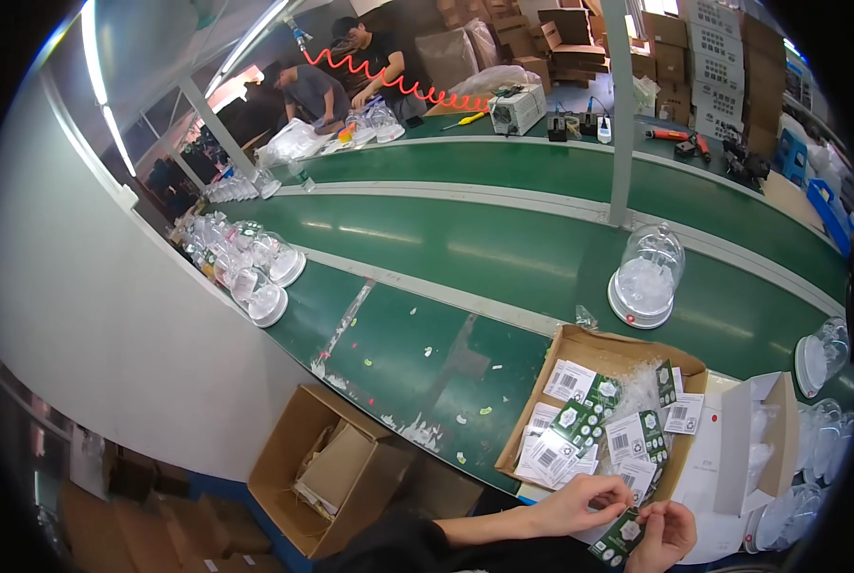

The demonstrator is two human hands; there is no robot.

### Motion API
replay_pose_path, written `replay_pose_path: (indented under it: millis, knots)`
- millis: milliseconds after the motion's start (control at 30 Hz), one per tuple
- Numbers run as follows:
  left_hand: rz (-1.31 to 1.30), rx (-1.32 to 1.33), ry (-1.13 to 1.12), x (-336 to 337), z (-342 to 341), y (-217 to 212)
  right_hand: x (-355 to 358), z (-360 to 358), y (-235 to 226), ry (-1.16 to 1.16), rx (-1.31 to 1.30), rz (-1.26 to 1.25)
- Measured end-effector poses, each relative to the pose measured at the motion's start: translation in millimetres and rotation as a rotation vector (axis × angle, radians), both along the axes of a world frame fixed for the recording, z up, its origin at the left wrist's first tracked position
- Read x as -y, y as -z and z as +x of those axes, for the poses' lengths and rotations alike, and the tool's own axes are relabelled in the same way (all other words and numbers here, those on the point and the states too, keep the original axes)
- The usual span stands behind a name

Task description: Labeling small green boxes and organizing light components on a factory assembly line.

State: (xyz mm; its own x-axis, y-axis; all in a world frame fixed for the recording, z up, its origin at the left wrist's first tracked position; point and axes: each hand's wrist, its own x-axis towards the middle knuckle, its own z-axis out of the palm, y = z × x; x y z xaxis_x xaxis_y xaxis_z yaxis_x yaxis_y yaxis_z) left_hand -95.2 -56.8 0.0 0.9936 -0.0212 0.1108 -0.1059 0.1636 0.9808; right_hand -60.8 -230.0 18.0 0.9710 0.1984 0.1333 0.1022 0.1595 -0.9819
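Small green packet point(620, 538) with a pale printed emblem, low in the view near the lower edge, pinched between both hands — left hand point(580, 504) gripping its upper edge with fingertips closed on it, right hand point(666, 535) cupped along its right side, fingers curled onto it. Just above, an open cardboard tray point(580, 342) at the near edge of the green conveyor belt point(503, 239), heaped with more green packets and white barcode cards point(568, 380), apparently plenty left to handle, though how many are done cannot be judged. Right of the tray, a white open carton point(766, 439); beyond, on the belt, a clear domed lamp on a white base point(645, 279) and more such domes along both edges. On the floor left, an open brown box point(336, 468). Far off, two people at the bench. Forearms cut off at the lower edge — packet's contents too small to make out.
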Motion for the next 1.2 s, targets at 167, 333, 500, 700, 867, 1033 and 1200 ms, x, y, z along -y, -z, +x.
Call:
replay_pose_path:
  millis: [167,333,500,700,867,1033,1200]
  knots:
    - [-0.069,-0.071,-0.019,-3.0,-0.9,4.1,-7.3,-2.5,0.5,-0.057,0.012,-0.012]
    - [-0.184,-0.118,-0.023,-5.3,-1.5,7.9,-15.4,-2.5,-1.5,-0.174,-0.012,-0.007]
    - [-0.326,-0.092,-0.077,-3.5,2.6,8.2,-19.1,-3.5,12.1,-0.157,-0.129,0.042]
    - [-0.421,-0.149,-0.037,-11.5,5.5,11.9,-24.4,-3.9,11.7,-0.199,-0.2,0.051]
    - [-0.441,-0.077,-0.04,-12.9,3.9,23.1,-27.0,-0.2,13.5,-0.196,-0.242,0.087]
    - [-0.399,-0.013,-0.009,-19.8,3.5,35.8,-31.2,4.3,6.7,-0.19,-0.281,0.137]
    - [0.007,-0.049,-0.287,-22.0,6.5,12.9,-25.7,8.9,15.9,-0.076,-0.216,0.156]
